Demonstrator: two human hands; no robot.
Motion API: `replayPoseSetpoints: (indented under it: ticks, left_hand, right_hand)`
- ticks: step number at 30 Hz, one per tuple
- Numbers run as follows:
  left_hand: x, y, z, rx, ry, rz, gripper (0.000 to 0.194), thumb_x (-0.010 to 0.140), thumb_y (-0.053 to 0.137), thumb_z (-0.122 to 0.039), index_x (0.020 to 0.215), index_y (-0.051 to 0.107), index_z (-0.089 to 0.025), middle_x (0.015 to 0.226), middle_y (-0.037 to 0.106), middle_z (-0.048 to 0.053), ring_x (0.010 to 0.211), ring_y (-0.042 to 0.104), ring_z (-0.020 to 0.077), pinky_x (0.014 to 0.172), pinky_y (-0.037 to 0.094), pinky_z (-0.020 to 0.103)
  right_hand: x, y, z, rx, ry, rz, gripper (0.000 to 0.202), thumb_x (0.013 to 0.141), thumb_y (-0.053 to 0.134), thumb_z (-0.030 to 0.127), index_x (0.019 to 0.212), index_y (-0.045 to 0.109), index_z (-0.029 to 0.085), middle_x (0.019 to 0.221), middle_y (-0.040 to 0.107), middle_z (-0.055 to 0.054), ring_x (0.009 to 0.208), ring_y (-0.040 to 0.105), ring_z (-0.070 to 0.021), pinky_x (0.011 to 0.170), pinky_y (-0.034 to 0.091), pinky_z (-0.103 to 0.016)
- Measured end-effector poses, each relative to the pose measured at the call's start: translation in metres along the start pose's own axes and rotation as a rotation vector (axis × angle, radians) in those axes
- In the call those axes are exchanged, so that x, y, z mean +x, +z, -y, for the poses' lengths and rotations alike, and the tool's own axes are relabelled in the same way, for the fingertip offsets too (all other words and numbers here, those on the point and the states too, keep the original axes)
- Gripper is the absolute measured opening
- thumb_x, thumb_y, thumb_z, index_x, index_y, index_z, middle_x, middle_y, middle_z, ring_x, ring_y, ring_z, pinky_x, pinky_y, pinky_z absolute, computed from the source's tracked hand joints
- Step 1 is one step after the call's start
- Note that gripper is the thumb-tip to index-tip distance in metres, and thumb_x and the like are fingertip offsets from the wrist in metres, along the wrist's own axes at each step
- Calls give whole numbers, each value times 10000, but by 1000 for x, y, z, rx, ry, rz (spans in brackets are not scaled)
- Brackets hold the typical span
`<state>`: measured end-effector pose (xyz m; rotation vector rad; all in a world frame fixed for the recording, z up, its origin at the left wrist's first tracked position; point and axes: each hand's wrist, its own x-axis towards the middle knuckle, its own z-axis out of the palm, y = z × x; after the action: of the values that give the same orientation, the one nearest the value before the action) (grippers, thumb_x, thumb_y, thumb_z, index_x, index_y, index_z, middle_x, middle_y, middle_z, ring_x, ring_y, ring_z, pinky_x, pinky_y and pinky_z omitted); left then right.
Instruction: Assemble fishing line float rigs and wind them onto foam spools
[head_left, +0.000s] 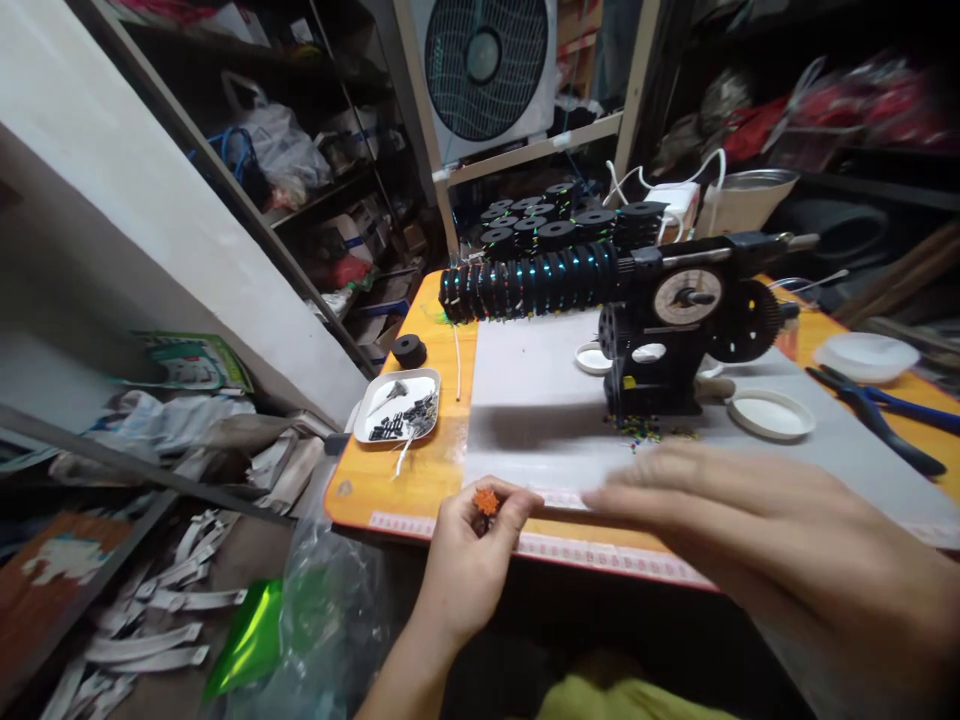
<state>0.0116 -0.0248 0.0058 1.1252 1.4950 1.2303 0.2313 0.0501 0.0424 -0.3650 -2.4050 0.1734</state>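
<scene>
My left hand [472,560] is closed at the table's front edge. A small, spiky orange piece [486,502] shows between its curled fingers and thumb. To the right, my right hand [720,510] reaches in over the table with its fingers pointing toward the left hand. Motion smears it, so I cannot make out its fingertips or anything in them. Beyond the hands stands a black hand-cranked machine [660,350] with gears and a round dial. Its horizontal shaft carries a row of black discs [532,282] with shiny blue bits. Small coloured beads [637,430] lie at its base.
At the table's left, a white tray [367,432] holds small black parts, with a black spool [409,350] behind it. Blue-handled pliers [877,410] and white lids [771,415] lie right. Stacked black spools [532,222] and a fan [486,65] stand behind.
</scene>
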Motion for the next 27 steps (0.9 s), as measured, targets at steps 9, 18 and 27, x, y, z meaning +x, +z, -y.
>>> replayPoseSetpoints:
  ticks: [9, 18, 27]
  left_hand:
    - [-22, -48, -1, 442, 43, -95, 293, 942, 570, -389, 794, 709, -178, 764, 719, 34, 718, 628, 176, 670, 455, 258]
    - [-85, -118, 14, 1743, -367, 52, 584, 855, 206, 100, 1020, 711, -143, 982, 758, 159, 842, 761, 316, 689, 572, 394]
    - [-118, -144, -2, 893, -465, -51, 252, 987, 434, -245, 1179, 596, -241, 1128, 701, 102, 1089, 662, 273, 943, 491, 384]
  right_hand:
    - [78, 32, -33, -249, -598, 232, 288, 1010, 413, 106, 940, 692, 127, 927, 692, -88, 843, 624, -209, 856, 532, -398]
    - [73, 33, -41, -62, -503, 311, 292, 1014, 377, 94, 874, 627, 148, 900, 644, -94, 802, 563, -195, 729, 469, -334]
    - [67, 37, -39, 120, -386, 212, 206, 1004, 457, 133, 975, 658, 161, 828, 626, -78, 683, 592, -162, 596, 441, -283]
